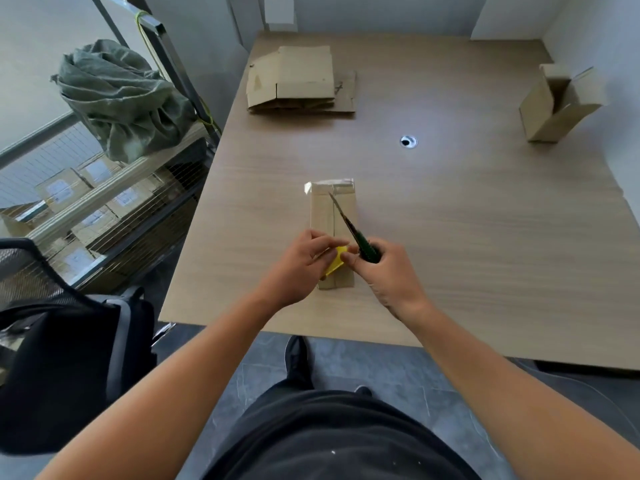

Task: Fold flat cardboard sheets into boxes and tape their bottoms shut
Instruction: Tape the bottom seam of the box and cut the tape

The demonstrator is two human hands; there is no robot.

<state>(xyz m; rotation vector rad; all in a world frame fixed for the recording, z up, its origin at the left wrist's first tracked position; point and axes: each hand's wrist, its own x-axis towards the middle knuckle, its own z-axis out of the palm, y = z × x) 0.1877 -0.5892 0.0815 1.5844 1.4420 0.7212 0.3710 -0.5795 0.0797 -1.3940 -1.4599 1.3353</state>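
Right hand and left hand hover over a narrow brown cardboard box lying flat on the pale wooden table, seemingly light and stiff, best steadied by its long edges; right grips a green-handled blade, left pinches a yellow scrap.

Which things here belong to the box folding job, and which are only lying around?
For the job: taped box, flat cardboard stack, open box, green-handled cutter in the right hand, yellow piece in the left hand.
Lying about: green sack, black backpack, shelf cartons.
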